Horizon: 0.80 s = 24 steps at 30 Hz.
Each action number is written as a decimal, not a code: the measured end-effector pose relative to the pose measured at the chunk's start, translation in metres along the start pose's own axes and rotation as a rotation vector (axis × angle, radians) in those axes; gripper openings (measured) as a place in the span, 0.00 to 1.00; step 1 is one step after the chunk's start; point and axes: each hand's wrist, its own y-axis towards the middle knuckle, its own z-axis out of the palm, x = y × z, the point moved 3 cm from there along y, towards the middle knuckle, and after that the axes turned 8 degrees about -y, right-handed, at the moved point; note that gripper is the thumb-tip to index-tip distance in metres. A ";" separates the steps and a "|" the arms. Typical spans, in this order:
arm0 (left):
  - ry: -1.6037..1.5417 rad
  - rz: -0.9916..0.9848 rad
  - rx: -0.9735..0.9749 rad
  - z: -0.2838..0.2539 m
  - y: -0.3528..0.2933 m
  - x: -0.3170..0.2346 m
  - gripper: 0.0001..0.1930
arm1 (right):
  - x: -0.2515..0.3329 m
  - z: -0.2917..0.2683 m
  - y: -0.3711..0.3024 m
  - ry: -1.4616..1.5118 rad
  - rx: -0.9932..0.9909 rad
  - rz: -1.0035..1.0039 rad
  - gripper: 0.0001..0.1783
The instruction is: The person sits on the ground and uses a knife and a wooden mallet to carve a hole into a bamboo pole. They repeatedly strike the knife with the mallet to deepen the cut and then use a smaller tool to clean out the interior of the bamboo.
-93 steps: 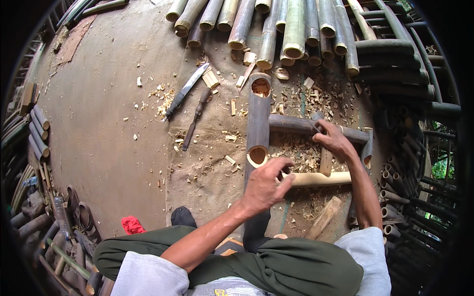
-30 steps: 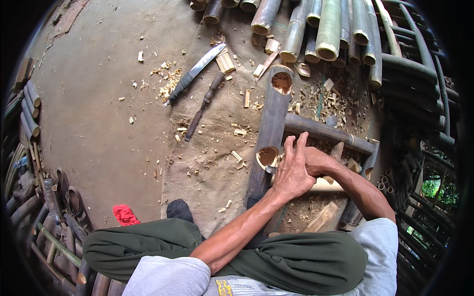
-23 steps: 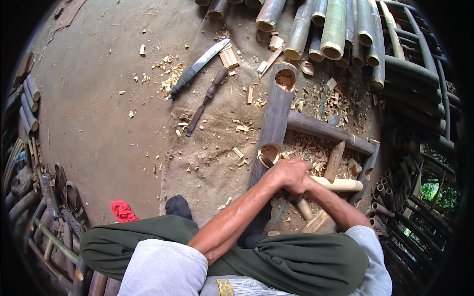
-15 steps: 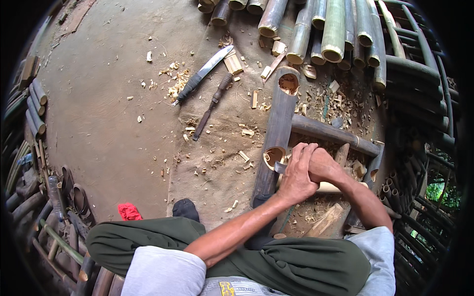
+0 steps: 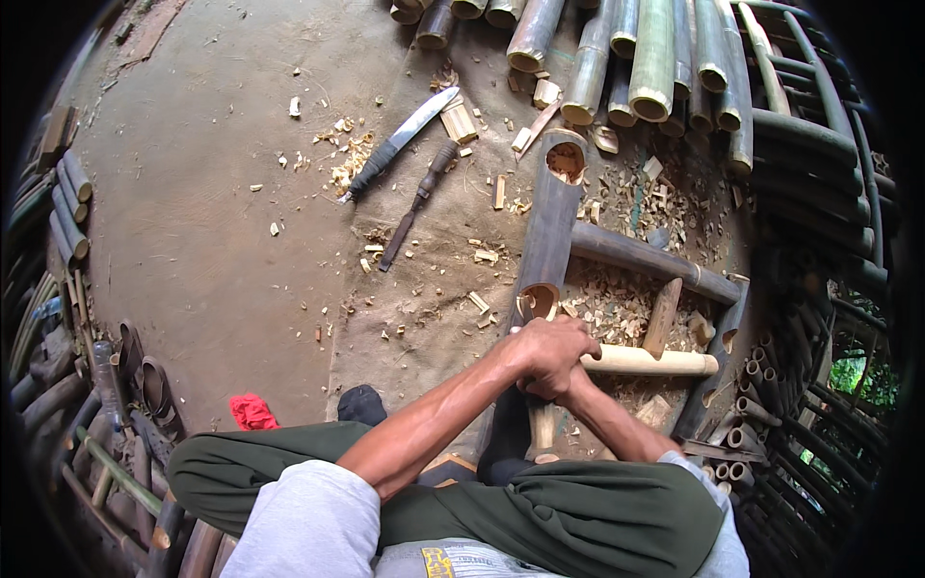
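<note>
My left hand (image 5: 556,344) and my right hand (image 5: 552,380) are closed together, the left above the right. They grip a bladed cutting tool (image 5: 526,306), mostly hidden by the fingers; a dark, narrow part of it shows by the lower hole of a dark bamboo pole (image 5: 547,231). Another hole with chips in it opens at the pole's far end. From this pole a dark bamboo crosspiece (image 5: 657,262) runs right to a second bamboo pole (image 5: 730,318). A pale, peeled bamboo rod (image 5: 653,362) lies just right of my hands.
A long knife (image 5: 400,143) with a wrapped handle and a chisel (image 5: 419,204) lie on the sackcloth (image 5: 434,289) among shavings. Cut bamboo poles (image 5: 652,77) are stacked at the far side. More bamboo lines both sides; a red cloth (image 5: 252,412) lies by my left knee.
Both hands have moved left and nearer to me, and the wrists have turned. The blade that stuck out leftward by the lower hole is now mostly hidden. More of the peeled rod shows.
</note>
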 end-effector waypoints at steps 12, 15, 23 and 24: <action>0.046 -0.754 -0.178 0.000 -0.165 -0.038 0.29 | 0.095 -0.049 0.010 1.917 0.308 0.561 0.22; 0.366 -0.700 -0.162 -0.056 -0.144 -0.037 0.19 | 0.107 -0.037 0.031 2.217 0.352 0.540 0.24; 0.296 -0.751 0.220 -0.116 -0.106 -0.013 0.14 | 0.101 -0.049 0.047 2.226 0.329 0.679 0.22; 0.229 -0.777 0.194 -0.101 -0.112 -0.011 0.13 | 0.096 -0.053 0.044 2.153 0.357 0.724 0.22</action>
